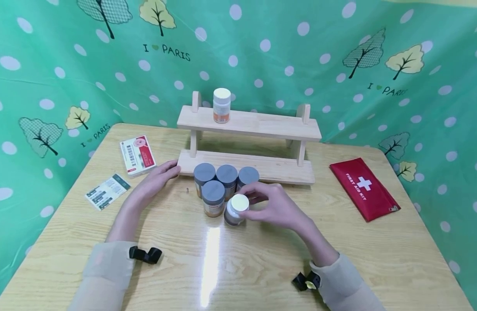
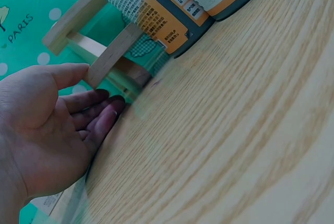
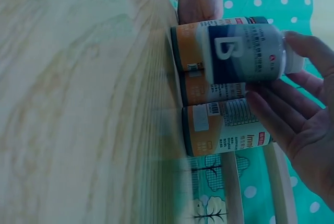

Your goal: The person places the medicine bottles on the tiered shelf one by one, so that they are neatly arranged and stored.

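Observation:
My right hand (image 1: 275, 205) pinches the white cap of a small bottle (image 3: 245, 54) between thumb and fingers. The bottle has a blue label with a large B; whether its base touches the table, I cannot tell. Several supplement jars with grey lids (image 1: 213, 192) stand bunched beside it, in front of a two-tier wooden shelf (image 1: 257, 123). Orange and white labels show on these jars (image 3: 229, 127) in the right wrist view. At the left end of the shelf's lower board, my left hand (image 2: 47, 125) touches the wood, fingers loosely bent and holding nothing.
Another white bottle (image 1: 222, 106) with an orange label stands on the top tier. To the left lie a medicine box (image 1: 138, 155) and a blister pack (image 1: 108, 191). A red first aid pouch (image 1: 363, 188) lies at the right. Green patterned cloth (image 1: 261, 56) hangs behind.

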The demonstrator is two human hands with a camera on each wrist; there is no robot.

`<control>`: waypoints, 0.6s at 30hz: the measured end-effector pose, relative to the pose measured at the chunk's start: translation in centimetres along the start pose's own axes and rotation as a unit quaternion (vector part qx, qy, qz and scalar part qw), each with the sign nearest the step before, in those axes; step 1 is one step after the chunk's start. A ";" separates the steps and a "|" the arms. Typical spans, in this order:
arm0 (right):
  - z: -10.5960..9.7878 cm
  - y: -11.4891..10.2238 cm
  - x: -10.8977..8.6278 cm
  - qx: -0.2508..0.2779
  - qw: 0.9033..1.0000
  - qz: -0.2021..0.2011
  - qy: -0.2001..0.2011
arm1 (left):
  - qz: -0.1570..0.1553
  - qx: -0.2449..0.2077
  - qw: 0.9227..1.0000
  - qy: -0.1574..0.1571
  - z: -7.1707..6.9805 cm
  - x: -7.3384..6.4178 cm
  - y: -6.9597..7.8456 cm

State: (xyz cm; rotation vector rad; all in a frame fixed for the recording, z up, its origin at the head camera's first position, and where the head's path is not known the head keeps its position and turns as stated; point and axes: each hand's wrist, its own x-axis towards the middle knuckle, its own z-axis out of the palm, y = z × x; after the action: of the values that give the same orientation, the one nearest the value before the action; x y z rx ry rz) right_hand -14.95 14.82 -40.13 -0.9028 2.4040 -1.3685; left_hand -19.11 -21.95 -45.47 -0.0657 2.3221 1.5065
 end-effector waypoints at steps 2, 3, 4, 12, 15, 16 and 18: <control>-0.1 0.0 0.0 0.027 1.000 0.002 0.005 | 0.002 0.002 1.000 -0.001 0.0 -0.1 0.1; -0.2 0.0 0.0 0.039 0.999 0.002 0.008 | 0.002 0.002 1.000 -0.001 0.0 -0.1 0.1; -0.2 0.0 0.0 0.050 0.999 0.001 0.010 | 0.001 0.003 1.000 0.000 0.0 -0.2 0.0; -0.8 0.2 0.1 0.156 0.987 -0.037 0.033 | 0.002 0.007 1.000 0.005 0.0 -0.3 -0.2; -1.2 0.3 0.1 0.189 0.980 -0.043 0.049 | -0.003 0.007 1.000 0.008 0.0 -0.2 -0.1; -1.3 0.3 0.0 0.194 0.978 -0.044 0.054 | -0.004 0.007 1.000 0.007 0.0 -0.2 0.0; -1.6 0.3 -0.1 0.204 0.976 -0.044 0.066 | -0.003 0.007 1.000 0.005 0.1 -0.1 0.2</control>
State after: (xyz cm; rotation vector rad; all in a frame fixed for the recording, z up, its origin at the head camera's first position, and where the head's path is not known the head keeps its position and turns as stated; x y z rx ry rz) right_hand -15.81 16.10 -39.52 -0.8332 2.0659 -1.9160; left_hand -19.04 -21.77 -45.36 -0.0780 2.3379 1.4914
